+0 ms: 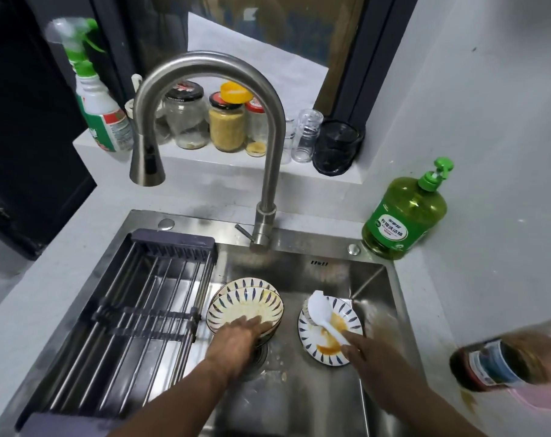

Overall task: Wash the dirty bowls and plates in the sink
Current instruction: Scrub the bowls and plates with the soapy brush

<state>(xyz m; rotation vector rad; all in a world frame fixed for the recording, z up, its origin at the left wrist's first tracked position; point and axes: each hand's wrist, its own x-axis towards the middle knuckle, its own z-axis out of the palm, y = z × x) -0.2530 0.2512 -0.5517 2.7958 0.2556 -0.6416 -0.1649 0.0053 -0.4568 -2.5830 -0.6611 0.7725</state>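
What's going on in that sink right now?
Left hand on stacked bowls. Right hand grips white spoon over stained plate. Tap off, nothing blocking.

The sink (375, 288) and faucet (267, 127) look like brushed, satiny metal, the stacked bowls (245, 305) and plate (315, 348) like glossy glazed ceramic, the spoon (323, 313) like smooth white plastic, the soap bottle (406, 212) like shiny translucent green plastic
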